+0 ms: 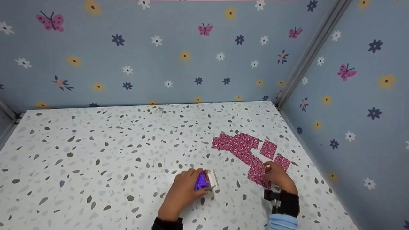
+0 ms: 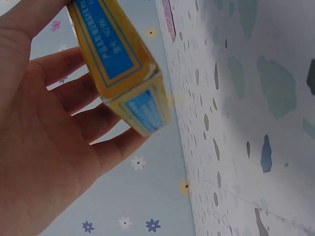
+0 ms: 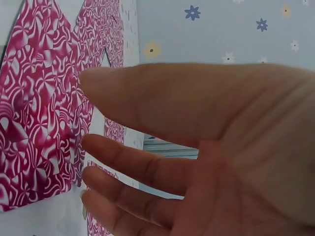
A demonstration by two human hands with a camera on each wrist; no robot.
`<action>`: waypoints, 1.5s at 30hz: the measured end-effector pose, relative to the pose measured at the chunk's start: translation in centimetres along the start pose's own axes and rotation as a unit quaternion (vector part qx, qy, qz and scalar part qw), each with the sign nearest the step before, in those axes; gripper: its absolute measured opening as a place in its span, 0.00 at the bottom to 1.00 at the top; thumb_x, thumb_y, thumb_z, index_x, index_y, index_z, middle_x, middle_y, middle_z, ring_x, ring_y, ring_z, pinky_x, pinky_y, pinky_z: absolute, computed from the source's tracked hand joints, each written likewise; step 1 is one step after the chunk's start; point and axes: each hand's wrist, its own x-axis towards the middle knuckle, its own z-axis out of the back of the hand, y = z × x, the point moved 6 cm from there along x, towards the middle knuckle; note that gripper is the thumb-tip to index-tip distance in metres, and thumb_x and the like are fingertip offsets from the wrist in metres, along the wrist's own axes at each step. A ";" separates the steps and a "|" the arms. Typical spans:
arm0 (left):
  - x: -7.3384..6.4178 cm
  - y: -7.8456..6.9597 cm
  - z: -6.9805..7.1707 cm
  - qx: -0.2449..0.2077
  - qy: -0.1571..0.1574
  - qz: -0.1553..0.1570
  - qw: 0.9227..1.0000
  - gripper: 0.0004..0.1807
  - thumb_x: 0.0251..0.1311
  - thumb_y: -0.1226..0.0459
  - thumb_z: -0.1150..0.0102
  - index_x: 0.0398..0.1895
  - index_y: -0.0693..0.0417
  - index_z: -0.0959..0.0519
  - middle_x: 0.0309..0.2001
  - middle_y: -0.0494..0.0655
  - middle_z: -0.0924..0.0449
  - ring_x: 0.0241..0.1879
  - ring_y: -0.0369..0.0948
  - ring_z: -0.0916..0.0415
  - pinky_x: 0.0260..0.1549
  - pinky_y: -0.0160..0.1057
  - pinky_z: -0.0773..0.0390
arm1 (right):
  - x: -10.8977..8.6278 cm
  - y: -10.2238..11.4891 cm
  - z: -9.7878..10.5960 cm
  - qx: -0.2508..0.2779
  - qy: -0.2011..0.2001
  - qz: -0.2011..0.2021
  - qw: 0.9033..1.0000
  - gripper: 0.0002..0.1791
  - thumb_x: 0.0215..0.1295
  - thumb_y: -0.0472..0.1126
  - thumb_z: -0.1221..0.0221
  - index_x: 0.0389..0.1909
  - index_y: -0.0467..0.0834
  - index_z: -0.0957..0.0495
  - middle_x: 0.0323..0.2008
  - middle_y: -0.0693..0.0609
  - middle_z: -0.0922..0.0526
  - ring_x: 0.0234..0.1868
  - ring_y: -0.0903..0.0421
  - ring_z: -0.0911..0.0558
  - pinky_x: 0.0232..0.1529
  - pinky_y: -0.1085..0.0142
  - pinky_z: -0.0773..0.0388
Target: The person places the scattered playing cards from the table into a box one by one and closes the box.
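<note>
My left hand point(image 1: 182, 188) grips a small card box, its thumb on one side and fingers on the other. That card box point(image 2: 120, 59) is yellow with blue printed panels; in the head view its purple-blue face point(image 1: 203, 181) and an open white flap point(image 1: 213, 179) show. Farther right, my right hand point(image 1: 277, 175) is over the playing cards point(image 1: 244, 155), which lie face down with a pink and white swirled back. In the right wrist view its thumb point(image 3: 147, 93) and fingers are apart, with nothing between them, and the fingertips are right at the cards point(image 3: 39, 113).
Most cards overlap in a branching spread on the speckled white tabletop point(image 1: 96, 153); a single card point(image 1: 268, 149) lies slightly apart on the right. Blue patterned walls point(image 1: 179, 38) stand behind and to the right of the table.
</note>
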 end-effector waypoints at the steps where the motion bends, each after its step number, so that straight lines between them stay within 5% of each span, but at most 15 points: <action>1: 0.0 0.0 0.0 0.000 0.001 0.001 1.000 0.37 0.45 0.51 0.31 0.59 0.57 0.30 0.51 0.53 0.25 0.49 0.51 0.27 0.51 0.52 0.29 | 0.0 0.0 -0.1 -0.006 0.003 0.001 1.000 0.29 0.53 0.31 0.42 0.58 0.32 0.34 0.49 0.35 0.24 0.47 0.44 0.24 0.44 0.53 0.24; 7: 0.0 0.1 -0.1 0.002 0.001 0.002 1.000 0.38 0.45 0.51 0.31 0.59 0.58 0.30 0.51 0.54 0.25 0.49 0.52 0.27 0.51 0.53 0.29 | 0.2 0.0 -0.5 -0.050 0.013 0.011 0.999 0.32 0.47 0.32 0.36 0.56 0.35 0.32 0.45 0.40 0.24 0.44 0.47 0.26 0.41 0.54 0.26; 17: 0.1 0.1 -0.2 -0.001 0.012 0.010 1.000 0.38 0.46 0.51 0.33 0.60 0.58 0.31 0.52 0.55 0.25 0.51 0.52 0.27 0.53 0.53 0.30 | 0.8 -0.6 -1.1 -0.078 0.003 -0.031 0.996 0.34 0.41 0.31 0.35 0.54 0.39 0.33 0.41 0.40 0.29 0.36 0.48 0.30 0.30 0.63 0.31; 22: 0.0 0.1 -0.2 -0.002 0.017 0.014 1.000 0.38 0.47 0.50 0.33 0.61 0.59 0.32 0.53 0.56 0.26 0.52 0.53 0.28 0.54 0.53 0.31 | 0.8 -1.0 -1.3 -0.053 0.012 -0.057 0.997 0.33 0.43 0.30 0.35 0.55 0.40 0.34 0.43 0.40 0.28 0.37 0.48 0.28 0.32 0.63 0.29; 35: 0.1 0.2 -0.1 -0.002 0.018 0.013 1.000 0.39 0.46 0.50 0.33 0.60 0.60 0.32 0.52 0.56 0.25 0.50 0.53 0.27 0.53 0.54 0.30 | 0.4 -0.1 -0.8 -0.039 0.008 -0.020 0.999 0.17 0.43 0.27 0.39 0.38 0.37 0.29 0.30 0.48 0.30 0.32 0.52 0.30 0.28 0.66 0.33; 45: 0.1 0.2 -0.1 0.002 0.008 0.009 1.000 0.38 0.46 0.51 0.32 0.60 0.59 0.31 0.51 0.55 0.25 0.50 0.53 0.27 0.52 0.53 0.29 | 0.1 0.2 -1.0 -0.002 0.035 -0.009 0.999 0.05 0.55 0.27 0.48 0.32 0.37 0.32 0.25 0.51 0.33 0.25 0.56 0.34 0.25 0.68 0.37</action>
